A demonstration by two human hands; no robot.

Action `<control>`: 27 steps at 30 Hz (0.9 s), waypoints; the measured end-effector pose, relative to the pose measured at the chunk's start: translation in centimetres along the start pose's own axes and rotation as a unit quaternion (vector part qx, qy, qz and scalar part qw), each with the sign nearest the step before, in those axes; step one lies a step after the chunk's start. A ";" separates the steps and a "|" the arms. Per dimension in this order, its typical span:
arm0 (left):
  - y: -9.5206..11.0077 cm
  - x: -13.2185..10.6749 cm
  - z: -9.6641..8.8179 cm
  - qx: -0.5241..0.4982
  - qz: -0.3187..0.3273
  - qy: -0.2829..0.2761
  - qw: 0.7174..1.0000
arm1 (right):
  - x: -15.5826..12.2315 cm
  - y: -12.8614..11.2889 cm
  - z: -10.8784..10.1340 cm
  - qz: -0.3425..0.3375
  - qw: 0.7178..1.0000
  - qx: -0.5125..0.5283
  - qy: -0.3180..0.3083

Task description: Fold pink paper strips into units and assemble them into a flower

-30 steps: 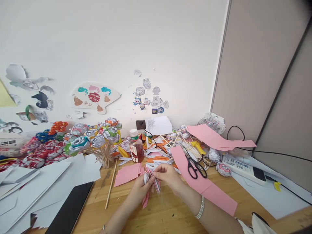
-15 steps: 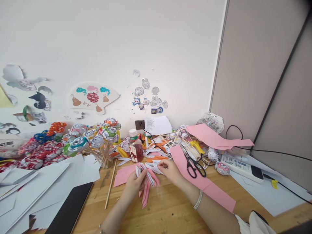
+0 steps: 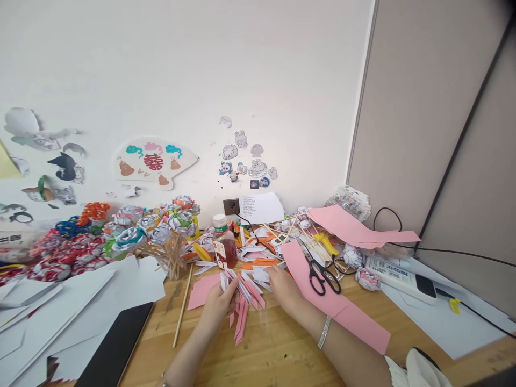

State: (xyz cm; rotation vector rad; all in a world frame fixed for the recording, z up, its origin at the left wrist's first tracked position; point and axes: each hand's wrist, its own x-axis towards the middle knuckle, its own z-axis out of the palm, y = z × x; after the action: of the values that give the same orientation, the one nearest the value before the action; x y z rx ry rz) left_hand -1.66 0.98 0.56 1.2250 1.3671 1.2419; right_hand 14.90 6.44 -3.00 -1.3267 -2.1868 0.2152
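Note:
My left hand is closed around a fanned bundle of folded pink-and-white paper pieces, held upright just above the wooden table. My right hand reaches into the loose white and orange folded pieces behind the bundle; its fingertips are hidden among them. A silver bracelet circles my right wrist. Flat pink paper squares lie left of the bundle.
Black scissors rest on a long pink paper strip to the right. A small bottle, skewers, paper roses on sticks, white sheets, a dark tablet and a power strip crowd the table.
My right hand has let go of the bundle and moved back and right to the loose pieces. The left hand lifted the bundle slightly and fanned it.

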 end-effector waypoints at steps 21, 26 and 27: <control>-0.8 -0.7 0.9 0.133 0.119 -0.011 0.984 | -1.5 -4.5 -2.1 0.051 0.925 0.366 0.092; -0.9 -0.8 1.0 0.147 0.119 -0.041 0.981 | -1.7 -4.5 -1.8 0.056 0.929 0.360 0.064; -1.0 -0.8 0.9 0.148 0.118 -0.045 0.981 | -1.7 -4.5 -1.9 0.050 0.934 0.349 0.064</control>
State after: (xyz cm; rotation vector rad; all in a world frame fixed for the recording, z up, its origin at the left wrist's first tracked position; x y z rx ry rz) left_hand -0.74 0.28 -0.51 1.6716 1.4060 1.1525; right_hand 13.03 2.45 -0.24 -0.9962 -1.6844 0.8344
